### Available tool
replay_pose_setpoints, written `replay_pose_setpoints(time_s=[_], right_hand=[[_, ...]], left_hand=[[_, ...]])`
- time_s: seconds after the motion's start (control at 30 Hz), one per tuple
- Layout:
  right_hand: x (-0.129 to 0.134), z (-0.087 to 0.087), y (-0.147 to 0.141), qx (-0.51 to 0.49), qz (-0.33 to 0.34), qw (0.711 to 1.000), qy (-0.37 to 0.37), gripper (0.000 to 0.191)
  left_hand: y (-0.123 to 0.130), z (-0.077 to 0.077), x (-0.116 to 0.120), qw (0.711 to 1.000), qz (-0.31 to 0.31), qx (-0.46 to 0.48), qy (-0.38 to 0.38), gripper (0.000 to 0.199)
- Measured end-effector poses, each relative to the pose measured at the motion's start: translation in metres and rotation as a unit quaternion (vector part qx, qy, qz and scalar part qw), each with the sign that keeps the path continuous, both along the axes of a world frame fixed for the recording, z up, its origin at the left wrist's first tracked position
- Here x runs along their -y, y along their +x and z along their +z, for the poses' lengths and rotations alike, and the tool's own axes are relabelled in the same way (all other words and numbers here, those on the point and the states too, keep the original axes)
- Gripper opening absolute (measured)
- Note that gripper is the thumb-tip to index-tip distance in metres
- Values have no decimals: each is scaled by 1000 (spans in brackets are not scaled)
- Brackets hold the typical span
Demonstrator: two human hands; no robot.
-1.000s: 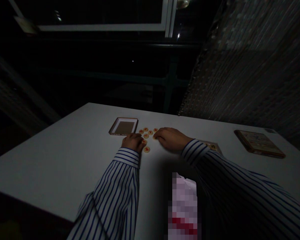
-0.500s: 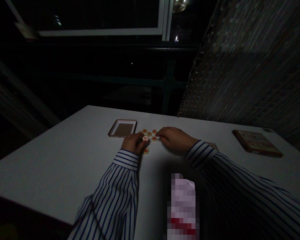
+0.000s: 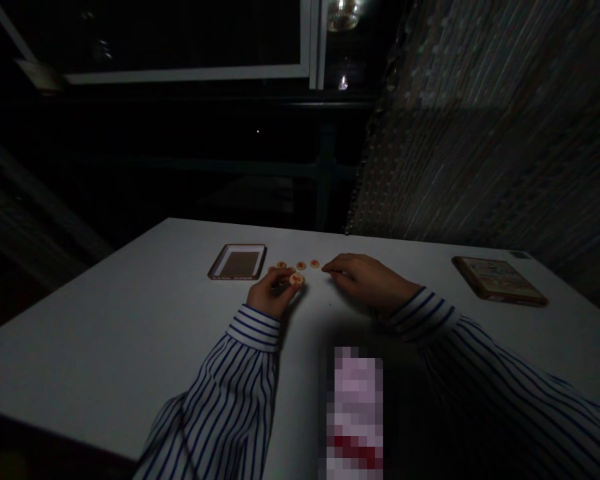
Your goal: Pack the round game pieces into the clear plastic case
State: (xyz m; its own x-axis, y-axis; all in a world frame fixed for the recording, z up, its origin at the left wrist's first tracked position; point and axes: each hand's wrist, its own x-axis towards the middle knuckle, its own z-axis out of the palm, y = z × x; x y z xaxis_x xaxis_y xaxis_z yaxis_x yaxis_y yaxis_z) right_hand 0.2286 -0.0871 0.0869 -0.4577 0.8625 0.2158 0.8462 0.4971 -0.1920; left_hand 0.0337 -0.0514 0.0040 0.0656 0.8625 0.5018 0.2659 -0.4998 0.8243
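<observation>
- Head view: the left hand [image 3: 269, 295] pinches a disc [image 3: 296, 279] near the other discs [image 3: 315, 265] on the table [image 3: 130, 327].
- The right hand [image 3: 370, 279] is just beside them; I cannot tell its grip.
- Setting the disc down would call for loosening the pinch.

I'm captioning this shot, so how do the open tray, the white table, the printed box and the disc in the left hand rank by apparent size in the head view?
White table
Printed box
Open tray
Disc in the left hand
</observation>
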Motion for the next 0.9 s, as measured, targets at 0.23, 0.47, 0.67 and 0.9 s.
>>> replay_pose_setpoints(time_s=[0.23, 0.47, 0.67, 0.9], right_hand=[[12, 2, 14, -27, -20, 999, 0, 32], [22, 2, 26, -63, -40, 997, -1, 32], [27, -3, 36, -89, -43, 995, 8, 30], [34, 0, 48, -109, -51, 993, 11, 29]], left_hand=[[18, -1, 7, 982, -56, 158, -87, 28], [27, 2, 12, 959, -71, 224, -159, 31], [32, 10, 17, 948, -87, 245, -183, 30], [43, 17, 22, 951, -88, 216, -205, 30]])
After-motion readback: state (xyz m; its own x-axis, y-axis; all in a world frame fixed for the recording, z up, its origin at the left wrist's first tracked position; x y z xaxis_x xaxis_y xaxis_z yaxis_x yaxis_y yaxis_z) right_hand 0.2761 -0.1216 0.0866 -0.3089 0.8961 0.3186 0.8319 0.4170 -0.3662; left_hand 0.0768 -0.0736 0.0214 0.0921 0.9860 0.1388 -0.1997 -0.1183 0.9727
